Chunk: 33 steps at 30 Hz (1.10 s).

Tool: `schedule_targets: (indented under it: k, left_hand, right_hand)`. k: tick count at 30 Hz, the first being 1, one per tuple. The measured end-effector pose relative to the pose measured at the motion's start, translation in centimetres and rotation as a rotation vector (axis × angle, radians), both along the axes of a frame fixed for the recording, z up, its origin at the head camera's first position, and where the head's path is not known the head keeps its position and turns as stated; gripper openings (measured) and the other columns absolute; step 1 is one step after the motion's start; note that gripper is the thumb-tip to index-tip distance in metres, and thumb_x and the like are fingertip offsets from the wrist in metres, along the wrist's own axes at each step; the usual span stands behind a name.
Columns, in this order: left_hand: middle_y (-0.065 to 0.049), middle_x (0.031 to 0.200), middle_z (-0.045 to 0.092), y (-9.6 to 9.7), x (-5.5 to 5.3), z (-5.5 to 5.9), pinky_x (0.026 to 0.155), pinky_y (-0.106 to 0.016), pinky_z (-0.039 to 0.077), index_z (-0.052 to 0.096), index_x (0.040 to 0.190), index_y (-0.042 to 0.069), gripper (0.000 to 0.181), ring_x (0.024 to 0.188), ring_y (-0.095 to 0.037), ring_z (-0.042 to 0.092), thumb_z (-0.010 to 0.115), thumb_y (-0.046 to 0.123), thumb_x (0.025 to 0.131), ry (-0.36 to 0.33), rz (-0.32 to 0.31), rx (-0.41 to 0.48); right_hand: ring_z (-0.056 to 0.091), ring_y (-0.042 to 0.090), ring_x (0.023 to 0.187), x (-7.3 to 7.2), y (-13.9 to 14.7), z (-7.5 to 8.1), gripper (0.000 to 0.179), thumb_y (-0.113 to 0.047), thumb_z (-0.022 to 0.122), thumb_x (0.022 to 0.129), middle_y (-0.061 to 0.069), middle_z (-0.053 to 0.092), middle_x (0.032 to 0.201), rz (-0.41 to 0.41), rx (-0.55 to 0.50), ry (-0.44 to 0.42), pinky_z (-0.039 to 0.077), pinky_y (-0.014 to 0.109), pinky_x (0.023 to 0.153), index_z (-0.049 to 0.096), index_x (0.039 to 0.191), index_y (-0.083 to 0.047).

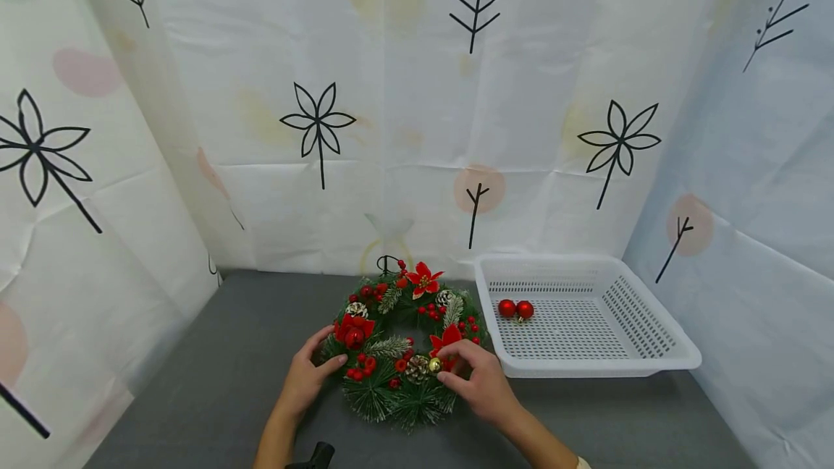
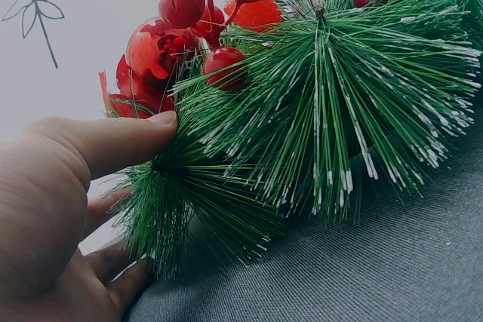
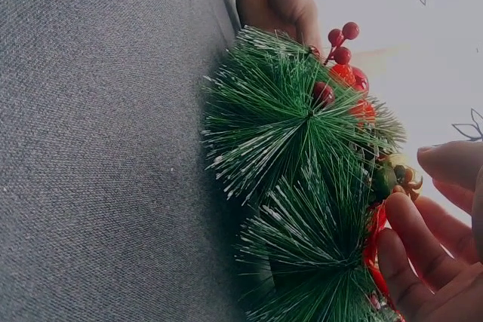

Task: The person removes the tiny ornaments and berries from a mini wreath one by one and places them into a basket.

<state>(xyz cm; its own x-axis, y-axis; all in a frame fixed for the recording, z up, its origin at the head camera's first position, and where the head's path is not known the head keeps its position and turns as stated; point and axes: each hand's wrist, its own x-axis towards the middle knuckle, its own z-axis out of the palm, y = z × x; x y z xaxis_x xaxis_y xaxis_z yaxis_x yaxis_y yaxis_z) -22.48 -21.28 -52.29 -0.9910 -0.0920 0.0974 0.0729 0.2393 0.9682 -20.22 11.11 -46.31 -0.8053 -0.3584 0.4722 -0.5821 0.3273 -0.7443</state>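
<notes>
A round green wreath (image 1: 374,400) lies on the grey table, dressed with red flowers, red berries, pinecones and frosted sprigs. My left hand (image 1: 306,375) holds its left edge, the thumb (image 2: 128,145) on the green needles and the other fingers lower at the rim, partly hidden. At the wreath's lower right, my right hand (image 1: 478,382) pinches a small gold ball (image 1: 435,365) between thumb and fingertips, beside a pinecone (image 1: 417,368) and a red flower (image 1: 448,339). In the right wrist view the gold ball (image 3: 392,175) sits against the needles, with a fingertip at its underside.
A white perforated basket (image 1: 651,366) stands to the right of the wreath, holding two shiny red balls (image 1: 507,308). A black object (image 1: 319,456) shows at the table's front edge. Patterned cloth (image 1: 391,129) hangs behind and at both sides.
</notes>
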Motion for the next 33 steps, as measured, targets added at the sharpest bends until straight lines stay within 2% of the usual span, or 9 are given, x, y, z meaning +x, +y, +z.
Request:
schedule_targets:
  k: [17,33]
  left_hand:
    - [-0.022,0.15,0.035,-0.03,0.08,-0.1,0.104,-0.06,0.029,0.047,0.143,0.008,0.064,0.138,-0.044,0.028,0.075,0.016,0.086,0.022,-0.008,0.0]
    - [-0.022,0.15,0.036,-0.02,0.05,-0.11,0.103,-0.06,0.031,0.047,0.144,0.008,0.065,0.137,-0.045,0.03,0.075,0.016,0.086,0.022,-0.004,-0.01]
  right_hand:
    - [0.057,0.006,0.066,-0.44,-0.25,-0.46,0.025,-0.01,0.077,0.083,-0.004,0.063,0.095,-0.006,0.068,-0.074,0.049,0.026,0.059,0.068,0.107,-0.012]
    - [0.056,0.009,0.068,-0.51,-0.36,-0.28,0.032,-0.01,0.076,0.085,0.0,0.061,0.097,0.053,0.095,-0.106,0.049,0.026,0.06,0.067,0.115,-0.007]
